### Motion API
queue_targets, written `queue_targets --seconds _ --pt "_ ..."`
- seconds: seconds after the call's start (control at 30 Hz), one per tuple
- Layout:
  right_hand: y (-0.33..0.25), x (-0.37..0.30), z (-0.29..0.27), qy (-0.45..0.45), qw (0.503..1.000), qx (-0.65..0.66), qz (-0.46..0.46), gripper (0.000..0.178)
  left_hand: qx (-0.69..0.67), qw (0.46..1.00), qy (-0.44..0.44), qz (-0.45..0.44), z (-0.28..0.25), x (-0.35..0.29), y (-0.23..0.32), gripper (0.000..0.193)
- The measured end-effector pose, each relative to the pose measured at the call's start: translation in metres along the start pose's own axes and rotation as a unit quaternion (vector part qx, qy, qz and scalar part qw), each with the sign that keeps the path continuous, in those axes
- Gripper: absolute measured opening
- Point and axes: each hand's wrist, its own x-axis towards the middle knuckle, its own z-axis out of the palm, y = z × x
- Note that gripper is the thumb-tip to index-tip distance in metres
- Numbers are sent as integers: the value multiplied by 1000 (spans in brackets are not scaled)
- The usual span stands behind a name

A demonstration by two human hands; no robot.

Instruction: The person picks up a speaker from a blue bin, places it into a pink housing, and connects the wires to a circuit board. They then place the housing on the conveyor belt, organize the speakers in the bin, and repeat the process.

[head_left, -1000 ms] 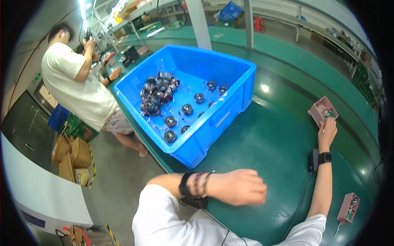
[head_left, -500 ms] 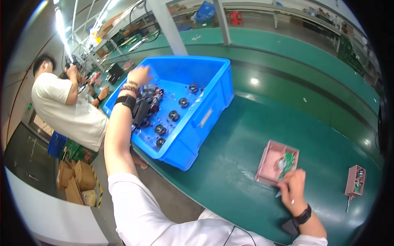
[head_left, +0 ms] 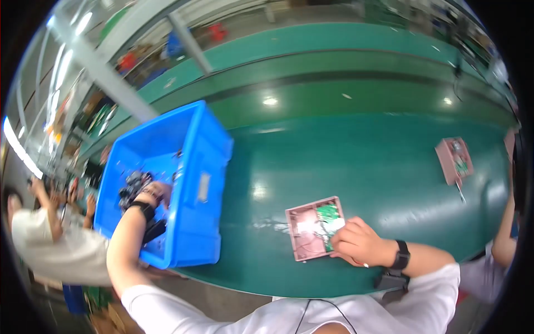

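Note:
My left hand [head_left: 157, 193] is down inside a blue plastic bin [head_left: 214, 167], beside a heap of dark round parts [head_left: 133, 186]. Motion smears its fingers, so what they hold, if anything, is hidden. My right hand [head_left: 359, 242] is closed with curled fingers at the right edge of a shallow pink box [head_left: 307, 257]; anything inside its grasp is hidden. Green circuit boards [head_left: 328, 212] and thin wires lie in the box's right part, and its left part shows a bright glare.
A smaller pink box [head_left: 446, 161] with green and metallic parts stands farther right on the green table [head_left: 334, 150]. People in light clothing are at the left [head_left: 50, 234] and at the right rim [head_left: 503, 239]. A grey post [head_left: 119, 83] rises behind the bin.
The view has swung right, so the bin and pink boxes appear farther left. My left hand has gone from above the bin's far left side down into it. My right hand stays by the pink box.

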Motion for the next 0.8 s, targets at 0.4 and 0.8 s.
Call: queue_targets --seconds 0.4,0.8 --pt "-2 -4 9 68 997 35 2 22 -21 941 335 37 -44 -20 -194 61" --pt "-13 -6 -18 -132 991 27 -7 20 -144 713 357 586 86 -198 158 40"
